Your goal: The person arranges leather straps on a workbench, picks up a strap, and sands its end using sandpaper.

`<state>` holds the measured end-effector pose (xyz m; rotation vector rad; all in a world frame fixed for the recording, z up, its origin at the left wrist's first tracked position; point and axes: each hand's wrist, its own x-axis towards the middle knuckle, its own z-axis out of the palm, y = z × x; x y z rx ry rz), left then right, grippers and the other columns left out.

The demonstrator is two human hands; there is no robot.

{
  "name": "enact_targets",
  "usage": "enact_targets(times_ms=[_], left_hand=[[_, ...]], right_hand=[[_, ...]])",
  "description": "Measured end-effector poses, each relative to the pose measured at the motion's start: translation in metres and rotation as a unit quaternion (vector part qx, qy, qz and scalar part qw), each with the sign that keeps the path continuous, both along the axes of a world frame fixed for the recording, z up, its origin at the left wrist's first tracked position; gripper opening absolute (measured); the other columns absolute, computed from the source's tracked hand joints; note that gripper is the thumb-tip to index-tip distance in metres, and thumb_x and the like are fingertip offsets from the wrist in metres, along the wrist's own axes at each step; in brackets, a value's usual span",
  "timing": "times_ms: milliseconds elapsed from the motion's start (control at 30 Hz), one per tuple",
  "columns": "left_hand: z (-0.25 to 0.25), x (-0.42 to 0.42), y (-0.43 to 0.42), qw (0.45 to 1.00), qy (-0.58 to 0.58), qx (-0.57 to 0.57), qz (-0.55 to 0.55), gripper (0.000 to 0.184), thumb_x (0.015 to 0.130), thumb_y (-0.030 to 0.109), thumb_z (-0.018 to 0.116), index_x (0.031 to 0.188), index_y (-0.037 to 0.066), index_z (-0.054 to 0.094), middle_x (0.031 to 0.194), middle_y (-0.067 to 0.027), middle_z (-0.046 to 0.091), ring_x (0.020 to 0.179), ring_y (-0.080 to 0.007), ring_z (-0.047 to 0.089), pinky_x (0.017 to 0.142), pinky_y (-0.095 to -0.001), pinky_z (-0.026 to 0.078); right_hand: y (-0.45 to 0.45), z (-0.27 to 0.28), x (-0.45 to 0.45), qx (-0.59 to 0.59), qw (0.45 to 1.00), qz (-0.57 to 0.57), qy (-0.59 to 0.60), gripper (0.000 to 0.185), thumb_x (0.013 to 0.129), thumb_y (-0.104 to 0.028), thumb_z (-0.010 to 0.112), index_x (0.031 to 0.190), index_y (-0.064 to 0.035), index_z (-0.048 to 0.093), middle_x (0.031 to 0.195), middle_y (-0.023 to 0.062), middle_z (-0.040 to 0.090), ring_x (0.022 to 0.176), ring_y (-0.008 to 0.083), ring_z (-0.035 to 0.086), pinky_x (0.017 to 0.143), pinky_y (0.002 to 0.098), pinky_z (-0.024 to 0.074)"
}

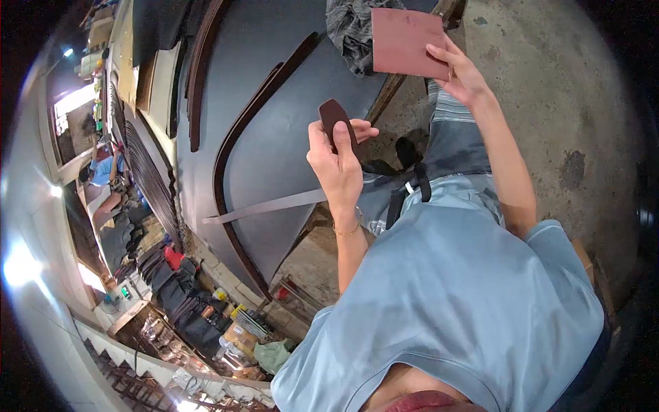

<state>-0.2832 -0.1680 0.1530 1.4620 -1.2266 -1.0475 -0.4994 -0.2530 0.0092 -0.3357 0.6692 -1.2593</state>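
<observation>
My left hand (pixel 340 161) is closed on a dark brown strap end (pixel 333 113) with a tapered tip. The thumb lies on its face and other fingers reach out behind it. Up and to the right, my right hand (pixel 463 72) pinches a dull red, roughly square sheet (pixel 408 42) by its edge, thumb on top. The sheet looks like sandpaper, though I cannot be sure. The two held things are apart. A grey cloth (pixel 350 31) lies crumpled just left of the sheet. Beyond my left wrist, a pale grey band (pixel 268 206) stretches across the table.
Long curved dark brown straps (pixel 230 141) lie on the grey tabletop (pixel 274 123). More dark strips (pixel 141 158) hang at the table's far side. Bags, boxes and dark material (pixel 185 299) crowd the floor at lower left. Concrete floor (pixel 542 89) shows at right.
</observation>
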Motion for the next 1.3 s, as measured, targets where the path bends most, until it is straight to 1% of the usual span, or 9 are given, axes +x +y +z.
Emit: enact_targets(times_ms=[200,367,600,733,867,933,1067,1100,1300], left_hand=[[0.001,0.018,0.002,1.0,0.006,-0.02,-0.001,0.025,0.107,0.023,0.044,0.103,-0.001,0.047,0.077,-0.01,0.062,0.059,-0.0125,0.055,0.057,-0.0251,0.046],[0.008,0.026,0.015,0.993,0.101,-0.063,0.021,0.037,0.105,0.032,0.042,0.119,-0.002,0.047,0.076,-0.01,0.057,0.057,-0.0134,0.049,0.053,-0.0272,0.041],[-0.005,0.034,0.023,0.979,0.159,-0.131,0.004,0.064,0.104,0.045,0.027,0.138,-0.003,0.051,0.078,-0.0012,0.049,0.068,-0.0087,0.041,0.06,-0.0235,0.033],[-0.003,0.037,0.03,0.979,0.138,-0.146,0.012,0.061,0.104,0.042,0.042,0.145,-0.004,0.041,0.085,-0.0011,0.049,0.071,-0.0099,0.042,0.062,-0.0253,0.036],[0.008,0.035,0.035,0.984,-0.034,-0.166,0.05,0.04,0.103,0.023,0.05,0.138,0.002,0.054,0.082,-0.0055,0.056,0.07,-0.0139,0.05,0.065,-0.0287,0.043],[0.012,0.036,0.034,0.956,-0.185,-0.224,0.034,0.036,0.098,0.008,0.056,0.133,0.003,0.058,0.087,-0.011,0.061,0.068,-0.019,0.056,0.065,-0.0314,0.048],[0.012,0.039,0.031,0.945,-0.19,-0.266,0.025,0.03,0.092,-0.002,0.06,0.122,-0.002,0.063,0.091,-0.0138,0.063,0.064,-0.0227,0.059,0.06,-0.0312,0.05],[0.013,0.037,0.03,0.947,-0.183,-0.263,0.028,0.026,0.093,-0.002,0.058,0.118,-0.003,0.064,0.094,-0.0149,0.064,0.07,-0.0227,0.064,0.061,-0.0291,0.05],[0.018,0.034,0.038,0.978,-0.031,-0.206,0.003,0.03,0.102,0.017,0.043,0.111,-0.004,0.063,0.078,-0.0045,0.055,0.061,-0.01,0.046,0.055,-0.0249,0.037]], right_hand=[[-0.007,0.004,-0.006,0.039,0.992,-0.016,0.117,0.049,0.094,-0.015,0.066,0.139,-0.006,0.049,0.132,0.006,0.059,0.115,0.0184,0.061,0.1,0.0347,0.0495],[-0.013,0.019,-0.046,0.027,0.97,-0.242,0.009,0.031,0.089,-0.004,0.064,0.119,-0.0004,0.06,0.121,0.0088,0.064,0.111,0.0216,0.062,0.093,0.0378,0.0502],[0.02,0.069,-0.004,-0.158,0.974,-0.133,0.097,0.031,0.084,0.001,0.062,0.115,-0.0011,0.062,0.114,0.0103,0.066,0.103,0.0231,0.065,0.09,0.04,0.0514],[0.06,0.107,0.06,-0.115,0.99,-0.011,0.082,0.034,0.082,-0.001,0.063,0.115,0.0017,0.061,0.111,0.009,0.067,0.102,0.0235,0.065,0.095,0.0368,0.0488],[0.094,0.147,0.095,-0.287,0.887,0.137,0.334,0.057,0.086,0.003,0.051,0.142,0.0014,0.042,0.134,0.0129,0.053,0.126,0.0259,0.051,0.11,0.0366,0.035],[0.095,0.147,0.103,-0.327,0.872,0.145,0.333,0.061,0.085,0.005,0.048,0.145,0.0009,0.038,0.141,0.0139,0.047,0.131,0.0264,0.046,0.112,0.0369,0.0328],[0.08,0.15,0.104,-0.441,0.808,0.093,0.379,0.07,0.081,0.009,0.044,0.15,0.0014,0.032,0.153,0.0177,0.032,0.138,0.0282,0.038,0.115,0.0376,0.0286],[0.085,0.152,0.107,-0.364,0.873,0.091,0.312,0.061,0.084,0.008,0.044,0.145,0.0036,0.039,0.149,0.0171,0.041,0.133,0.0262,0.046,0.112,0.0367,0.0333],[0.077,0.129,0.093,-0.214,0.948,0.082,0.22,0.04,0.091,0.0,0.053,0.13,0.0049,0.056,0.124,0.0101,0.065,0.112,0.0201,0.062,0.098,0.0314,0.0439]])
